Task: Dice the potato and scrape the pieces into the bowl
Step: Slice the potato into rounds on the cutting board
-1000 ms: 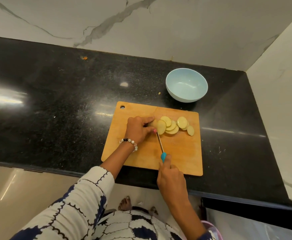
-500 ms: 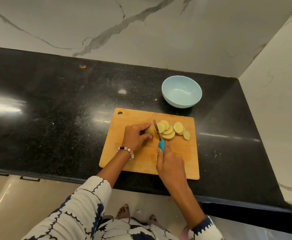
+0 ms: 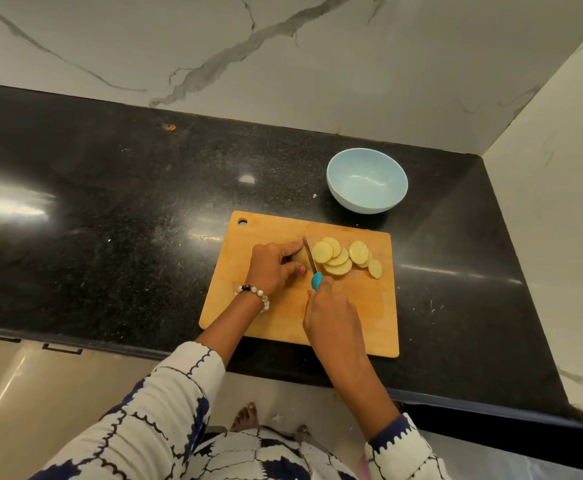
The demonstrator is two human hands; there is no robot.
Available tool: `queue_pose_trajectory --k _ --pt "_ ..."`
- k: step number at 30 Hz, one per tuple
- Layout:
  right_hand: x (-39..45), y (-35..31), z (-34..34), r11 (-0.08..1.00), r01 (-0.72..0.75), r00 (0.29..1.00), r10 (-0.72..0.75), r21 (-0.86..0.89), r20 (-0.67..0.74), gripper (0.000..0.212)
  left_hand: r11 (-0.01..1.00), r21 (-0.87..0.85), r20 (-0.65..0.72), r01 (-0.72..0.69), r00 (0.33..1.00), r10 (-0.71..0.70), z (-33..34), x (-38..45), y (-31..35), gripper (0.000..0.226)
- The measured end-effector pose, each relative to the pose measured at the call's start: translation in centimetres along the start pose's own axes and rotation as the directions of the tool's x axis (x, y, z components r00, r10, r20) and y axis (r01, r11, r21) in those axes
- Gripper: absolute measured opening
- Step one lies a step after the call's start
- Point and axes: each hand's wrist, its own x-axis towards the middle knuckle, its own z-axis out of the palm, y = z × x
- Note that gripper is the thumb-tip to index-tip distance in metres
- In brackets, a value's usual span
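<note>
Several potato slices (image 3: pixel 343 258) lay fanned toward the cutting board's (image 3: pixel 359 317) far right corner. The left hand (image 3: pixel 274 268) curled around the uncut potato piece, mostly hidden. The right hand (image 3: pixel 330 318) gripped the knife (image 3: pixel 312 265), blade against it. The bowl (image 3: pixel 367 180) sat beyond the board near the surface's (image 3: pixel 110 220) far right corner.

I see white sleeves (image 3: pixel 165 403) with navy scalloped lines, a matching patterned garment (image 3: pixel 266 455), a beaded bracelet (image 3: pixel 253 294), pink nail polish
</note>
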Motion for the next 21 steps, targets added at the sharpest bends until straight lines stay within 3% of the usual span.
queue_pose_trajectory --k 11,17,21 --pt "2.4 -1.1 -1.6 0.997 0.062 0.996 -0.06 -0.034 0.065 0.028 0.998 0.045 0.002 -0.054 0.999 0.054 -0.2 0.0 0.0 0.046" --pt "1.8 -1.2 -0.5 1.0 0.009 0.999 -0.01 0.021 0.051 0.033 0.989 0.1 -0.079 -0.112 0.99 0.12 0.3 -0.9 0.3 0.047" --pt "-0.3 -0.6 0.7 0.999 -0.048 0.989 0.047 0.005 0.142 0.047 0.987 0.131 -0.12 -0.098 0.986 0.114 0.7 -1.1 0.2 0.042"
